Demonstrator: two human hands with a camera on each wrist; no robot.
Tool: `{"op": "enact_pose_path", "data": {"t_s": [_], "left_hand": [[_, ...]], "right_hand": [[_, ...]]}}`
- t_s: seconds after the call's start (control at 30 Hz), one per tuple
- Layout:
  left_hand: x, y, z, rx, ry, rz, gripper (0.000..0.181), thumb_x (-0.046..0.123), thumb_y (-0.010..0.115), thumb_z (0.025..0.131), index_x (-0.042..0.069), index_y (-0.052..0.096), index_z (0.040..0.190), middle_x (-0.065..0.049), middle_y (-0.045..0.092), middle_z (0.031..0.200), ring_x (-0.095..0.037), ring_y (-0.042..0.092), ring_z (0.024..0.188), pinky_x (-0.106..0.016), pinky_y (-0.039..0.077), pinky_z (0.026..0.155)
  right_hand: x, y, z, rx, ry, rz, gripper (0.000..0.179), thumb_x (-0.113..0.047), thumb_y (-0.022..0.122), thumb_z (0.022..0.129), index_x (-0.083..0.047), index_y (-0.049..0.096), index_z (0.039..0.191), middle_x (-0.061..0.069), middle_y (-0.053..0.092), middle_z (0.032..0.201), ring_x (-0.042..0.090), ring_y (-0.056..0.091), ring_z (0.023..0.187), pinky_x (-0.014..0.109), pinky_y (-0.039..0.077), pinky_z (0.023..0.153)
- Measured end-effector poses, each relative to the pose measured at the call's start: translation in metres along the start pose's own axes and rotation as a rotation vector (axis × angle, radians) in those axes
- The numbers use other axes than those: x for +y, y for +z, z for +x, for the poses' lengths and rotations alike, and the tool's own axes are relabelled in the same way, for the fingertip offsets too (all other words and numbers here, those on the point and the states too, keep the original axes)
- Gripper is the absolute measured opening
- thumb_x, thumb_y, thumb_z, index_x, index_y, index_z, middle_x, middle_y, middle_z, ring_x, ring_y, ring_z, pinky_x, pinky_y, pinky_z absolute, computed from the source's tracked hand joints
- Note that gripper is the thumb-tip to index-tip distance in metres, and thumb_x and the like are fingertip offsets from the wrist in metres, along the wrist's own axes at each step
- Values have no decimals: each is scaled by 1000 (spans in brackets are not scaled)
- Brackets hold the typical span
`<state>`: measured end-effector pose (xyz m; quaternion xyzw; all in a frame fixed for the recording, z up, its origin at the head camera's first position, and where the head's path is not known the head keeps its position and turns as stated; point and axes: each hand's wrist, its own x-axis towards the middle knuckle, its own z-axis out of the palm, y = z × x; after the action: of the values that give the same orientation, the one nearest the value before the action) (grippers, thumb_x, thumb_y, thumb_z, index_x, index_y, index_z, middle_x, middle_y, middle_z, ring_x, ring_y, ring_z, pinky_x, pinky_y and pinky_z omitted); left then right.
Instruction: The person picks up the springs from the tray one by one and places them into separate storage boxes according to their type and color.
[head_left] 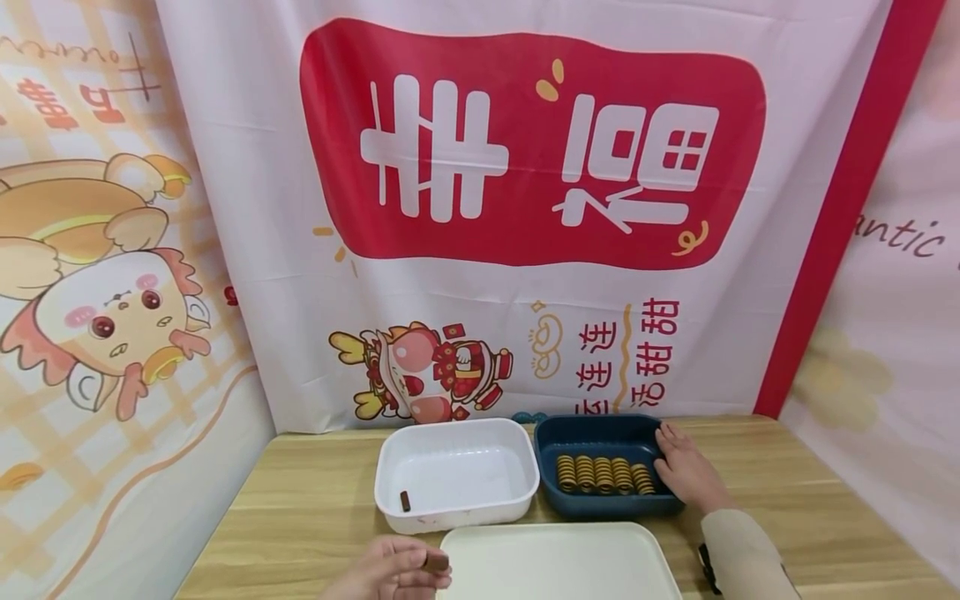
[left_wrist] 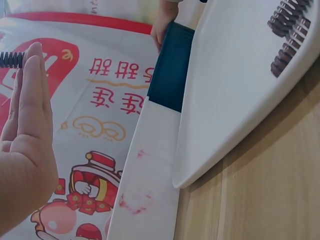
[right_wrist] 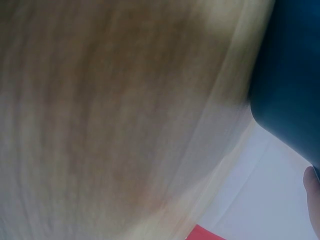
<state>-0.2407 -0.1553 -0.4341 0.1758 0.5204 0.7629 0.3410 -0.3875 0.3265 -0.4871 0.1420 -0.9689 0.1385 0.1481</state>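
My left hand pinches a small brown ridged piece between thumb and fingers, in front of the white basin. The left wrist view shows this hand from the side, the piece's dark ridges jutting past the fingertips. My right hand holds the right rim of the dark blue basin; one of its fingers shows at the basin's edge in the right wrist view. Inside that basin stand several gold-and-brown ridged stacks. One small brown piece lies in the white basin.
A cream tray lies before both basins, its front cut off in the head view. Several brown ridged pieces rest on it in the left wrist view. Behind the wooden table hangs a printed cloth.
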Motion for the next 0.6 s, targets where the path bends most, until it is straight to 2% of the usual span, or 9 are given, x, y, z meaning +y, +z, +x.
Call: {"op": "enact_pose_path", "data": {"t_s": [0.23, 0.43, 0.5, 0.6], "left_hand": [[5, -12, 2, 83, 47, -81, 27, 19, 44, 101, 4, 66, 108, -7, 67, 106, -14, 64, 100, -28, 48, 94], [6, -28, 10, 57, 162, -189, 29, 10, 39, 102, 5, 68, 106, -8, 68, 108, -17, 64, 104, -30, 44, 99], [7, -34, 14, 88, 196, -194, 29, 9, 40, 102, 5, 69, 104, -9, 69, 107, -17, 65, 103, -29, 45, 97], [9, -41, 19, 180, 222, -183, 27, 9, 43, 102, 5, 70, 100, -9, 70, 103, -17, 66, 100, -27, 47, 94]], "right_hand": [[-1, 0, 1, 1, -4, -7, 49, -9, 56, 90, 21, 45, 128, 37, 38, 137, 49, 31, 131, 61, 24, 107], [0, 1, 1, 6, -7, 0, 49, -9, 56, 90, 21, 45, 127, 38, 38, 137, 50, 31, 131, 61, 23, 107], [1, 2, 1, 11, -9, -1, 49, -8, 56, 90, 21, 45, 127, 38, 39, 137, 50, 31, 131, 61, 24, 107], [2, 3, 0, 15, -11, 2, 49, -8, 56, 89, 21, 45, 127, 38, 39, 137, 50, 31, 131, 61, 24, 107]]}}
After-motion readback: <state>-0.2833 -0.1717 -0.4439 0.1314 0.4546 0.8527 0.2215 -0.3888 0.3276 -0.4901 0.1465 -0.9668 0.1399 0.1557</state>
